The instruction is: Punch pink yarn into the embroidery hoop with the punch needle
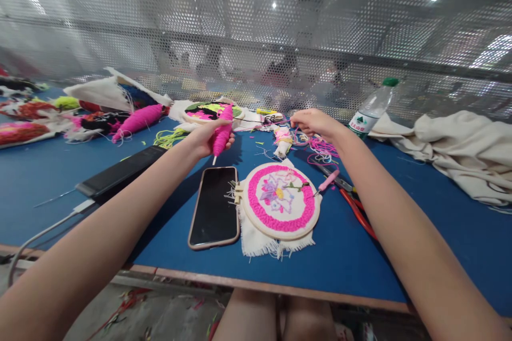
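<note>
a: what's in the left hand [208,138]?
b: fingers curled round a pink yarn bundle [223,136], above the table [348,277]. the right hand [314,121] is nearly closed (whether on anything, i can't tell).
a: and around them?
b: phone [214,208] and hooped embroidery [280,212] nearer the edge; bottle [374,102] beyond the right hand, its red lettering [358,129] too small to read.
</note>
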Tool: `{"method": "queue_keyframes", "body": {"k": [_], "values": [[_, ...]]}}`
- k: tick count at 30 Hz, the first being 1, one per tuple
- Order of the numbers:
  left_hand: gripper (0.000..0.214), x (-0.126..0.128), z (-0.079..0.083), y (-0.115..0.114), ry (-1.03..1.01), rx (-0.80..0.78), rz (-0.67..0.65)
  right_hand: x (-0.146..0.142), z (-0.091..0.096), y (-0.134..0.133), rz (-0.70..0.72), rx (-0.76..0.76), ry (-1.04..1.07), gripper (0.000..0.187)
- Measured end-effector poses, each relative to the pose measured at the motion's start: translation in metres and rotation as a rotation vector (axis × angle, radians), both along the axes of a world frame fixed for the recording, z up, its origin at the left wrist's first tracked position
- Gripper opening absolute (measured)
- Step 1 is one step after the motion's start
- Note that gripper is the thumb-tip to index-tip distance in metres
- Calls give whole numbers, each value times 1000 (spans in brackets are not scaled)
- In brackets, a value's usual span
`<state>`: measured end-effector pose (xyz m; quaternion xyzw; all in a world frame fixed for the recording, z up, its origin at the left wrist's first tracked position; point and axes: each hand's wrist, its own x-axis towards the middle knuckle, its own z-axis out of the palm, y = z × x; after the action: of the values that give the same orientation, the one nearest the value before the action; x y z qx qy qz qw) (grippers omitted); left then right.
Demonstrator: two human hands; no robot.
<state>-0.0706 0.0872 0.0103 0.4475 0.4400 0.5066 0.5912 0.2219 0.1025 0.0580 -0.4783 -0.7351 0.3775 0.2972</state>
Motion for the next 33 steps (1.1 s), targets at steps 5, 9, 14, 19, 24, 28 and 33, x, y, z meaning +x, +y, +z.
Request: {"method": "queue_keyframes", "body": {"k": [5, 9, 14, 19, 24, 28, 33], "values": [[9, -3, -3, 6, 64, -35, 39, -2, 29, -32, 10, 65, -206, 22], [12, -10, -5, 11, 105, -16, 90, 3, 79, -86, -62, 398, -257, 21], [16, -17, -6, 16, 110, 54, 178, 26, 67, -134, -88, 289, -678, 21], [11, -15, -4, 15, 74, 119, 257, 69, 0, -152, -271, -258, -1161, 22], [12, -9, -1, 10, 73, 166, 252, 108, -31, -167, -319, -347, -1151, 37], [14, -9, 0, 9, 69, 171, 253, 132, -40, -172, -231, -143, -1030, 40], [14, -11, -3, 12, 58, 146, 245, 157, -35, -186, -270, -112, -975, 29]]}}
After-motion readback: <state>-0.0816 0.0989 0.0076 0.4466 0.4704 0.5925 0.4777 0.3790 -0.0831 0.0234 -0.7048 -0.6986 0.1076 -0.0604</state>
